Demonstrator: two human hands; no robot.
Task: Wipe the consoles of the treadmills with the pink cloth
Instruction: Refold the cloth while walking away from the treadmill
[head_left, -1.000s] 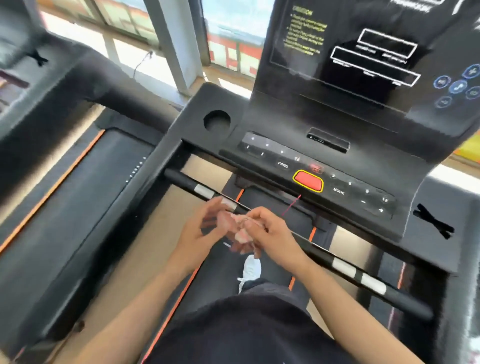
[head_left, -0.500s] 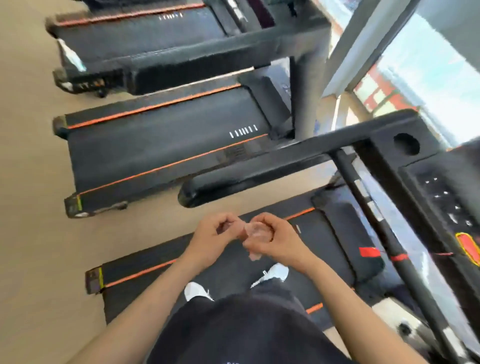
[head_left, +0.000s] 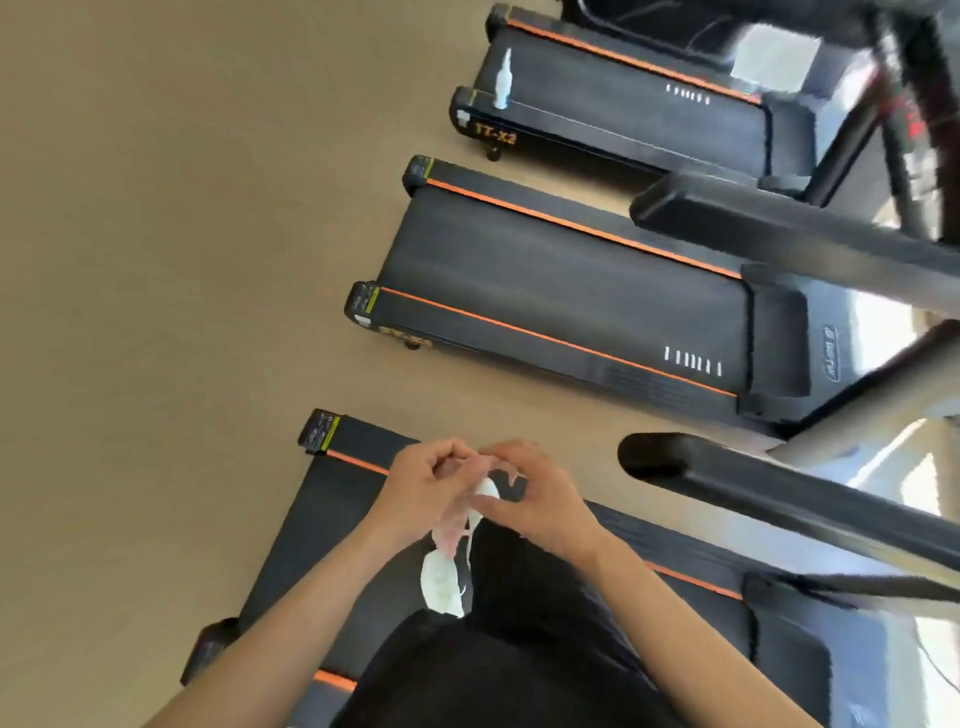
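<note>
pink cloth (head_left: 451, 530) mostly hidden by hands, consoles out of frame

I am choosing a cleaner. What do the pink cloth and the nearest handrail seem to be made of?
The pink cloth looks like thin soft fabric: it hangs limp and crumpled between both hands. The nearest handrail seems foam or rubber padded, matt black with a rounded end; I cannot be sure.

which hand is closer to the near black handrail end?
Right. The right hand sits just left of the handrail end, with a short gap. The left hand is farther left, beyond the right hand. Both hold the pink cloth between them.
</note>
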